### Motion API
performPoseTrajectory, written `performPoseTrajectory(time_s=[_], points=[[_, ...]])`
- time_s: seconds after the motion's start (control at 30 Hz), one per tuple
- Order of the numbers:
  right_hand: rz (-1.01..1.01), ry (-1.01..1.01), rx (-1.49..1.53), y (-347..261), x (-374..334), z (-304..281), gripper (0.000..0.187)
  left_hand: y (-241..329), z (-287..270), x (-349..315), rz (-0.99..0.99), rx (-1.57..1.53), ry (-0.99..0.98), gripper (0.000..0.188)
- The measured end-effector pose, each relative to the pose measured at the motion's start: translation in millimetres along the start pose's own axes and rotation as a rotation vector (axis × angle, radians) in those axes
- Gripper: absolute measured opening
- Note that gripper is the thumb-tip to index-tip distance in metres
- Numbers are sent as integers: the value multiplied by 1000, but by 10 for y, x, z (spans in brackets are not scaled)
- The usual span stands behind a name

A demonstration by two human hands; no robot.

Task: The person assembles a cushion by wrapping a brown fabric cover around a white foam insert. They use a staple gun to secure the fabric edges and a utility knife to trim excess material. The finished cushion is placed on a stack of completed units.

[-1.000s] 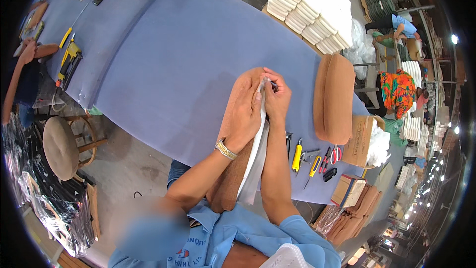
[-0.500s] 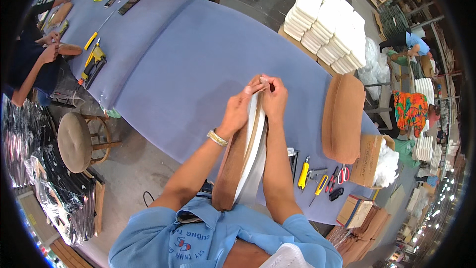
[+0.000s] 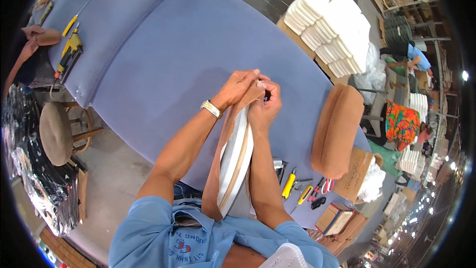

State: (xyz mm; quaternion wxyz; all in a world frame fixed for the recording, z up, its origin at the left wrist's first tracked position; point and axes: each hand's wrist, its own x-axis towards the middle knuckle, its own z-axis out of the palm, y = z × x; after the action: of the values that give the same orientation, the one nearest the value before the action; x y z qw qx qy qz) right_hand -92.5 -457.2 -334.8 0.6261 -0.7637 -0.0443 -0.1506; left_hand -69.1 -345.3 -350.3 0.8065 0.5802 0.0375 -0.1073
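A long brown fabric-covered cushion (image 3: 214, 183) stands on edge between my forearms, its lower end against my shirt. Along its open side show white padding (image 3: 242, 144) and a narrow tan strip. My left hand (image 3: 237, 88), with a watch on the wrist, pinches the brown fabric at the far end. Close beside it, my right hand (image 3: 264, 109) has thumb and fingers curled on the same fabric corner. The fingertips of both hands nearly meet, and what lies just under them is hidden.
On the blue table (image 3: 163, 69) at right lie a finished brown cushion (image 3: 337, 131), a yellow-handled tool (image 3: 289, 183), and red scissors (image 3: 327, 185). A carton (image 3: 353, 176) holds white stuffing. A yellow staple gun (image 3: 69, 52) and another person's hands (image 3: 32, 39) are at left, near a stool (image 3: 55, 133).
The view has shifted. My left hand has turned over the cushion's far end, pulling the brown fabric across it. The cushion has tilted, showing more of its white padding and tan strip.
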Motion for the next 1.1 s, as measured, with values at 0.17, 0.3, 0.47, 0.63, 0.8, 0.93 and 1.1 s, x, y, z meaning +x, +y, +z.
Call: performPoseTrajectory(time_s=[0.17,0.3,0.47,0.63,0.8,0.93,1.1], points=[[75,-54,208,56,-73,-3,2,123,15,-34,-22,91,16,50],[123,-66,308,11,-146,-61,7,95,47,-102,-8,95,6,48],[162,-62,454,19,-200,-190,15,64,264,-225,147,274,130,41],[160,-1,460,58,-224,-365,19,44,500,-274,143,279,168,38],[114,-1,138,49,-316,-704,10,55,582,-290,135,436,123,41],[113,41,-209,1,-861,-1526,24,-20,667,-300,180,518,109,52],[569,-235,-887,267,-2062,-2360,65,-52,732,-283,197,536,101,61]])
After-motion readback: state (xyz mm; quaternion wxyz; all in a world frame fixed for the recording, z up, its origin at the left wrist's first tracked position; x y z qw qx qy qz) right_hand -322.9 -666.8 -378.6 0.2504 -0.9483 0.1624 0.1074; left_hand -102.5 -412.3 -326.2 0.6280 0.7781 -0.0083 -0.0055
